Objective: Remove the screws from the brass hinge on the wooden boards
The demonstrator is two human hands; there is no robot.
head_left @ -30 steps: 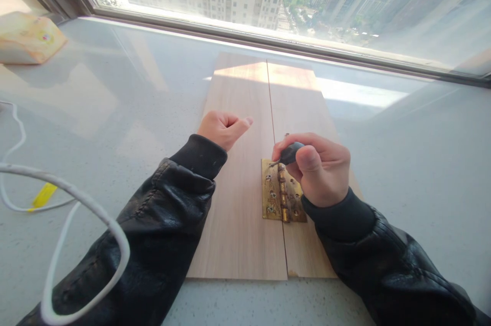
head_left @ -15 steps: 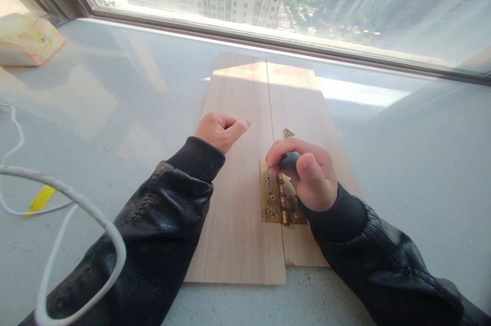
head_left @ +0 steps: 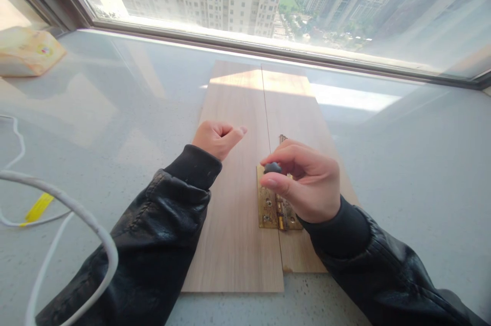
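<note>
Head: two boards (head_left: 238, 213), one hinge (head_left: 267, 210), probably one screwdriver (head_left: 272, 168).

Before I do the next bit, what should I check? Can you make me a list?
1. Dark handle pinched in the right hand: ok.
2. Tool tip touching the hinge: cannot tell, it's hidden.
3. Left hand away from the handle: ok, it's a fist over the left board.
4. Near ends of the left board and right board level: not ok, the left one sticks out towards you.
5. Small screws all there: cannot tell, the right hand partly covers them.
</note>
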